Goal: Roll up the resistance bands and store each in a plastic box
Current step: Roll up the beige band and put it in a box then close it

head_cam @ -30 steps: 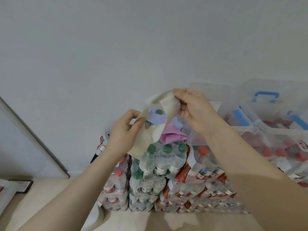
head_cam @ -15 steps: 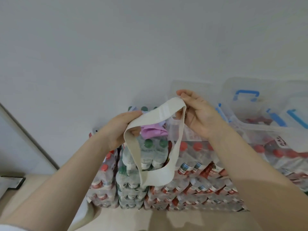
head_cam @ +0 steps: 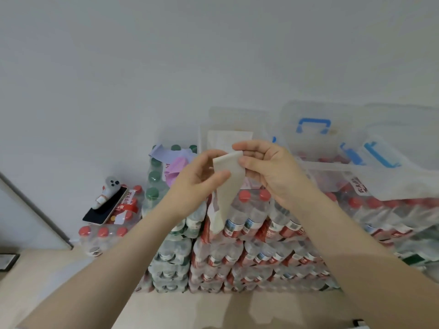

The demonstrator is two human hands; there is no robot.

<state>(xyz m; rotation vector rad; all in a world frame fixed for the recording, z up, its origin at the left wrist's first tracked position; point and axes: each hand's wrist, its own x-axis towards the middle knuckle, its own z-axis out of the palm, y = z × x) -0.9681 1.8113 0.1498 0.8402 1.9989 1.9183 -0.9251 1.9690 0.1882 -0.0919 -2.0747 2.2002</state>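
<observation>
At frame centre, your left hand [head_cam: 198, 179] and right hand [head_cam: 268, 169] each pinch the top of the cream resistance band [head_cam: 229, 186], flattened and hanging before the stacked water bottles [head_cam: 249, 233]; clear plastic boxes [head_cam: 332, 143] sit upper right.

Band [head_cam: 228, 186] between both hands, before stacked bottle packs [head_cam: 249, 245]; plastic boxes [head_cam: 332, 138] on top, right.

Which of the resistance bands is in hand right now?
The cream band, pinched at its top by the left hand and right hand. The lilac band and pink band lie on the green-capped bottles.
</observation>
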